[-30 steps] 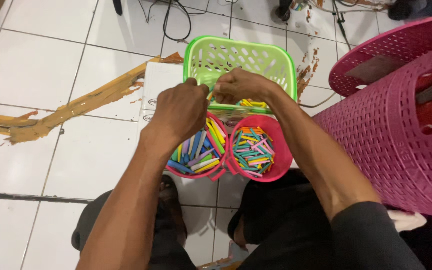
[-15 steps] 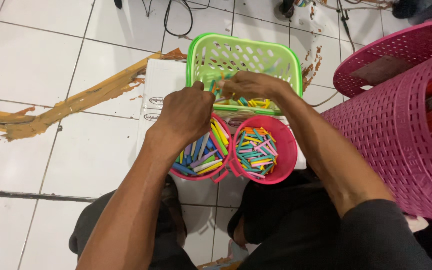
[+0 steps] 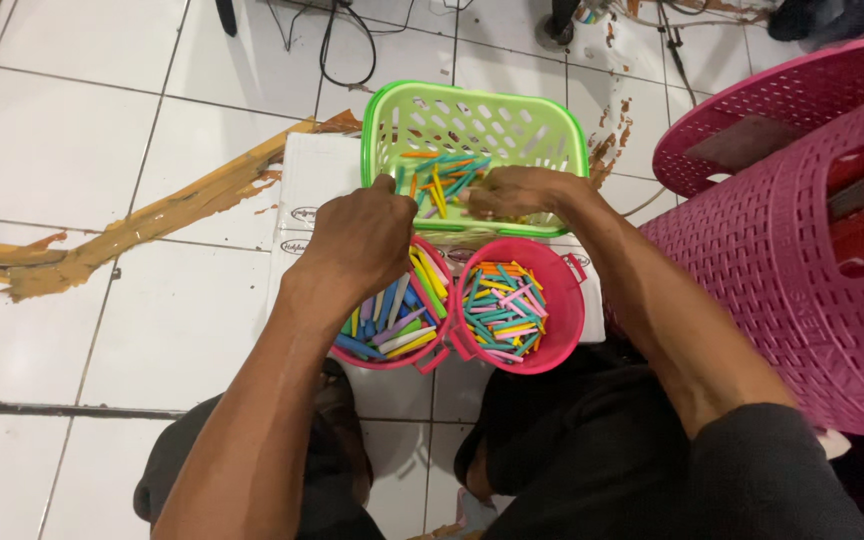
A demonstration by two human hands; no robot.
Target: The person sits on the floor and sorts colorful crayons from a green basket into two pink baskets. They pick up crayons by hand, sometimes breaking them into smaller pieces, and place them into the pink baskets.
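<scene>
Reaching into green basket (image 3: 476, 120): right hand (image 3: 517, 192), left hand (image 3: 357, 240) (colored sticks (image 3: 440, 178) inside).

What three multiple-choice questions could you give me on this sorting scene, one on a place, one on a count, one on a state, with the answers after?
1. Where is the right hand?
A. Inside the green basket
B. On the big pink hamper
C. On the floor tiles

2. How many small round pink buckets stand side by side in front of the basket?
A. One
B. Two
C. Four

3. What state is the right pink bucket in?
A. Tipped over
B. Empty
C. Upright, holding coloured sticks

Answers:
1. A, the right hand reaches over the rim among the sticks lying in the basket.
2. B, the left pink bucket and the right one stand next to each other on the white box.
3. C, its open mouth faces up and sticks fill it; the left hand is over the other bucket.
</scene>
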